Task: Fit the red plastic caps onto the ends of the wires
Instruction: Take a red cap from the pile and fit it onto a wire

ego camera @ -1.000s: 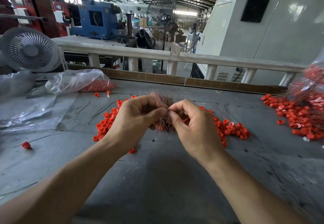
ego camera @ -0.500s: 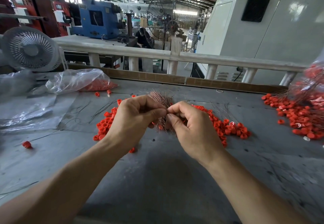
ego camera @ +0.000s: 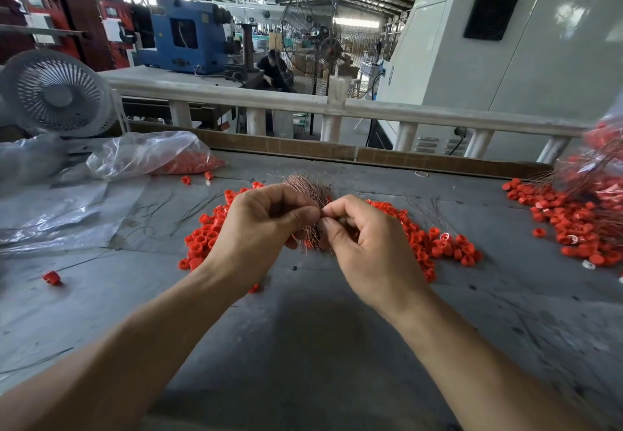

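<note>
Fingers (ego camera: 305,212) of both hands around wire bundle (ego camera: 308,191)

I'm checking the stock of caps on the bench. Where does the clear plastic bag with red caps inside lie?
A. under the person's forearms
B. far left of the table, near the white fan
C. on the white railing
B: the clear plastic bag lies at the table's far left, beside the white fan.

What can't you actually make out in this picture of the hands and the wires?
- Head view: whether the right hand pinches a cap; its curled fingers hide it.
- The lower wire bundle, behind the left hand.
- The bag of capped wires, blurred and cut by the right edge.
</note>
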The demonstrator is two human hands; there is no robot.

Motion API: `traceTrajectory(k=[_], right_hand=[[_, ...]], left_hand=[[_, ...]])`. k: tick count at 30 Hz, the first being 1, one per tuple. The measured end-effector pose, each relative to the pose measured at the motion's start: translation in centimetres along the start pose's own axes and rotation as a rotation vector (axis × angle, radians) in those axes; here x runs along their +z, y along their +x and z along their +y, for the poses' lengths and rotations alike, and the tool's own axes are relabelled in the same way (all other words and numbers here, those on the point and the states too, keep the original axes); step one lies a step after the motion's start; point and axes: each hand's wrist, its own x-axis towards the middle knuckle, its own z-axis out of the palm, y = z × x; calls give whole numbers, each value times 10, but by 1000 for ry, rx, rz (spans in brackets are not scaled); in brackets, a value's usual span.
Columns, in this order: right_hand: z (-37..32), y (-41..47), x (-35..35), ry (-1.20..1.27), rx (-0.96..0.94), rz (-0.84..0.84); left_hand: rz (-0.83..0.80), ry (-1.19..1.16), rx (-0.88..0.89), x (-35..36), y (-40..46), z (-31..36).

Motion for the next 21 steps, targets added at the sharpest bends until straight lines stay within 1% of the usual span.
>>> traceTrajectory(k=[7,14,21], right_hand=[[-2,0,0,-17,8,57],[0,0,-1,-43,10,51],[-3,0,-3,-147,-24,81]], left_hand=[[63,-162,-66,-1,2,4],[60,-348,-159,-5,2,8],[53,-159,-141,-2,1,4]])
